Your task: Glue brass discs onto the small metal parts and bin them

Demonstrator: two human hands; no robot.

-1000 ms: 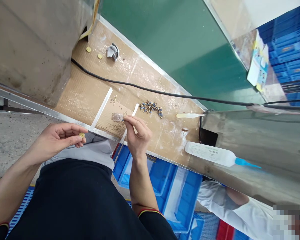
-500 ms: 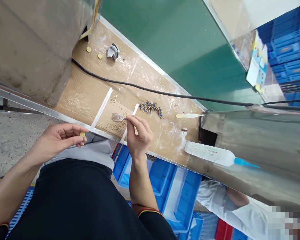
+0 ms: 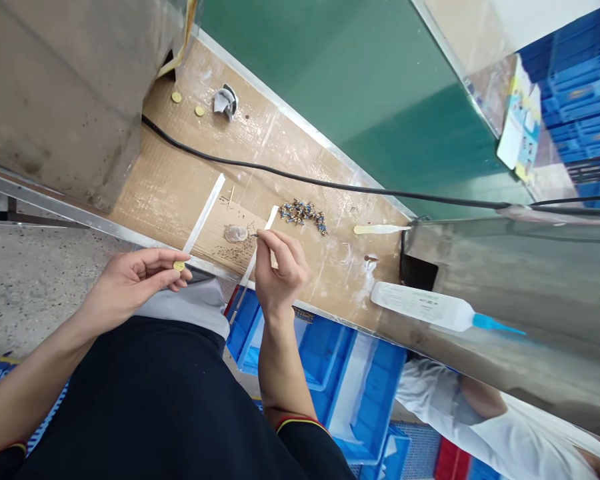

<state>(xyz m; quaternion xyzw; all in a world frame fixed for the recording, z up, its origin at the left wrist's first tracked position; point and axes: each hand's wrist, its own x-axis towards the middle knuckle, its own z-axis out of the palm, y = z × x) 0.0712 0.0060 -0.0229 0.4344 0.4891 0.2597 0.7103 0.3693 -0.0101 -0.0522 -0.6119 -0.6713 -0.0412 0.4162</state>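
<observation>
Moved: left hand (image 3: pixel 130 283) shifts rightward, carrying a gold disc (image 3: pixel 179 266)
Left grip: closed, pinching the disc
Right grip: right hand (image 3: pixel 280 277) closed on a thin pin (image 3: pixel 254 235)
Pin: near a clear plastic piece (image 3: pixel 237 234)

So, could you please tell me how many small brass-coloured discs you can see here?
3. One disc is pinched in the left hand; two discs lie apart on the cardboard. Others could be hidden.

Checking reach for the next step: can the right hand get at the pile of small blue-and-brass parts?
Probably yes. The right hand sits just short of the pile of small blue-and-brass parts, with only bare cardboard between them. It is holding a white strip, though, which may need setting down first.
</observation>
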